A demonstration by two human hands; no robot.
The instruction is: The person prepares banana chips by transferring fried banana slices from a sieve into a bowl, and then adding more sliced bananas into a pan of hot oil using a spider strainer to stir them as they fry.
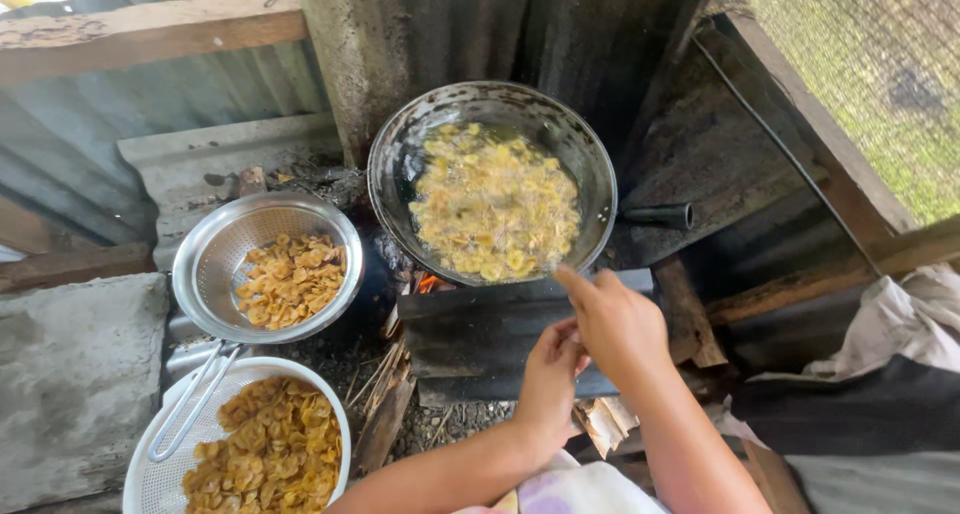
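Head view: right hand (615, 319) hovers at the near rim of the round blackened metal wok (600, 174) of frying yellow banana slices (495, 209), kept clear of the oil; index finger extended, grip empty. Left hand (550, 369) just below it, loosely curled, empty. Steel strainer (215, 249) drains finished chips at left.

A rough wood-fire hearth (470, 344) carries the frying pan (400, 174) at centre. On the ground to its left rest a metal strainer (215, 264) and, nearer, a white basket (150, 484).

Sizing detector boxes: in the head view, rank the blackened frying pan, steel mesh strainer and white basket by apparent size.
1. Blackened round frying pan.
2/3. Steel mesh strainer and white perforated basket: look alike; the basket is cut off by the frame and nearer the camera, so unranked.
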